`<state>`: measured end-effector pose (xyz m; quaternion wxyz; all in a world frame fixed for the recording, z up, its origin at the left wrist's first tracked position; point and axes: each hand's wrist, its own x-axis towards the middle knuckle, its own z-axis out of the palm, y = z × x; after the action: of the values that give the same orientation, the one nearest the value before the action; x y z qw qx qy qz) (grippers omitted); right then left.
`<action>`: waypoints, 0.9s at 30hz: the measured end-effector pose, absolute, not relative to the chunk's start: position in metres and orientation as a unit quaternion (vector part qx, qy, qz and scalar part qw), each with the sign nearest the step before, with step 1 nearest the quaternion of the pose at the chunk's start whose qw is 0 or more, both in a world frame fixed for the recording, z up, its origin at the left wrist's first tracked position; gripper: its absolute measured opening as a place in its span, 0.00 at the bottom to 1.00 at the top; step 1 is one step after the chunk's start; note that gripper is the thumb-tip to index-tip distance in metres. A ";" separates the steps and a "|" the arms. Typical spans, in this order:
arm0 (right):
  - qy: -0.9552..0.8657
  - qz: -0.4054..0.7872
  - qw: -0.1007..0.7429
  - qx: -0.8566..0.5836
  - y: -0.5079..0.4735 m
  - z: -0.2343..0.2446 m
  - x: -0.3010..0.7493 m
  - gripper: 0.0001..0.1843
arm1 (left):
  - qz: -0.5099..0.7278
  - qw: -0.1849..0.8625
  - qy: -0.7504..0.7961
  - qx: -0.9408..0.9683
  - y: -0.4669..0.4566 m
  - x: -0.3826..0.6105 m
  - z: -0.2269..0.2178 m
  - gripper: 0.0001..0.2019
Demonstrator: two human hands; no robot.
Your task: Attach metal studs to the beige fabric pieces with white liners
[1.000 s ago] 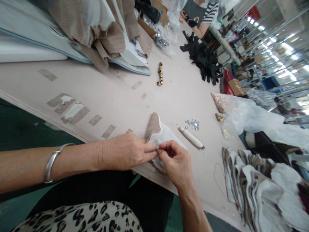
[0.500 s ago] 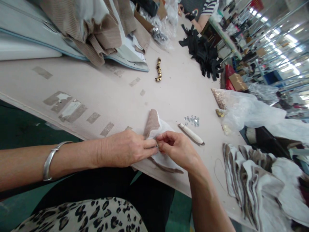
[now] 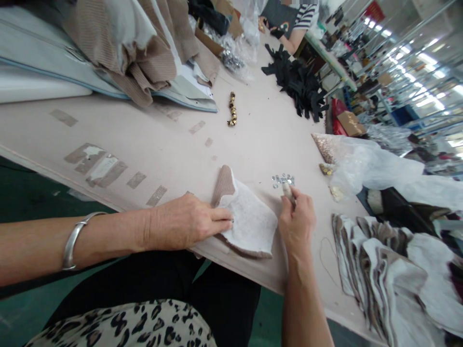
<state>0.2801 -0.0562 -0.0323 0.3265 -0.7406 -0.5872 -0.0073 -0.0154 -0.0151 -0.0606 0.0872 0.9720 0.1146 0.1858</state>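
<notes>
My left hand (image 3: 195,221) is closed on the left edge of a fabric piece (image 3: 251,219), with its two front fingers lying on top. White and fuzzy on its upper face, the piece folds over at the far corner to show brown ribbing. A tiny dark spot shows at my fingertips; I cannot make out what it is. To the right of the fabric, my right hand (image 3: 298,219) grips a white pen-like tool (image 3: 288,193). Its far end is at a cluster of small, clear, shiny discs (image 3: 278,180). Most of the tool is hidden in my hand.
A short row of gold-coloured pieces (image 3: 232,110) lies farther back. Black strips (image 3: 298,79) are heaped beyond, near another person's arm (image 3: 289,44). Stacked fabric pieces (image 3: 376,274) and plastic bags (image 3: 376,164) sit right; brown ribbed garments (image 3: 144,62) lie back left.
My right hand has left the fabric, moved right and picked up the white tool from the table, bringing it to the discs. My left hand stays on the fabric.
</notes>
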 end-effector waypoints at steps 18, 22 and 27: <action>-0.255 0.355 0.770 -0.464 -0.086 -0.024 0.183 0.32 | 0.200 0.073 0.102 0.972 -0.016 -0.016 -0.059 0.12; -0.274 0.349 0.771 -0.456 -0.085 -0.024 0.179 0.31 | 0.225 0.106 0.105 0.963 -0.015 -0.015 -0.062 0.11; -0.319 0.334 0.754 -0.468 -0.080 -0.018 0.173 0.30 | 0.238 0.151 0.099 0.954 -0.013 -0.016 -0.061 0.13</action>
<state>0.1733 -0.0796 -0.0185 0.7536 -0.4681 -0.3186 0.3338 -0.0159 -0.0132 -0.0606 0.1511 0.9543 0.0994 0.2379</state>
